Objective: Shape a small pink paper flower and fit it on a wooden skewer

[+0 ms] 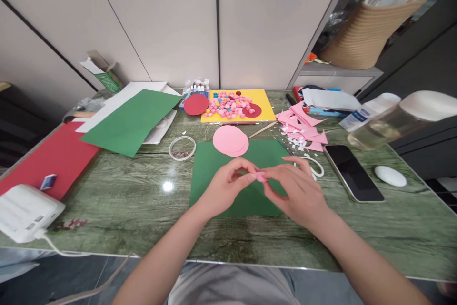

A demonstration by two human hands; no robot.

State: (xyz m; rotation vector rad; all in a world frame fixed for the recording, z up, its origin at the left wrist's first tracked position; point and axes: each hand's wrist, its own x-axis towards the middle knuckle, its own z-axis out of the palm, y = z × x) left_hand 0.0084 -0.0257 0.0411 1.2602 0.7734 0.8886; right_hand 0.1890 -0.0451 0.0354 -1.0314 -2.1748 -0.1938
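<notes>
both hands meet over a green paper sheet [214, 172] lying flat on the green marbled table [124, 205]. left hand [224, 186] and right hand [298, 191] pinch one small pink paper piece [261, 177] between their fingertips, held just above the sheet, near its middle. left thumb and forefinger are closed on the piece from the left; right fingers close on it from the right (whether it is rolled or only crumpled i cannot tell, too small).

just beyond the hands, pink paper circles [230, 141] lie stacked, overlapping the far edge of the sheet. a thin wooden stick [262, 130] lies tilted beside them. further back, a yellow board [260, 98] carries a heap of small pink balls [228, 104] and dark red discs; a red paper circle [196, 104] lies at its left edge.

right of the hands: pink paper scraps [300, 126], white scissors [316, 166] partly hidden behind the right hand, a dark phone [353, 172] face up, a white oval object [390, 175].

left side: a tape ring [182, 147], a second green sheet [132, 119] over white paper, a red sheet [50, 157], a white power bank [24, 210] with a cable at the table's near edge.
</notes>
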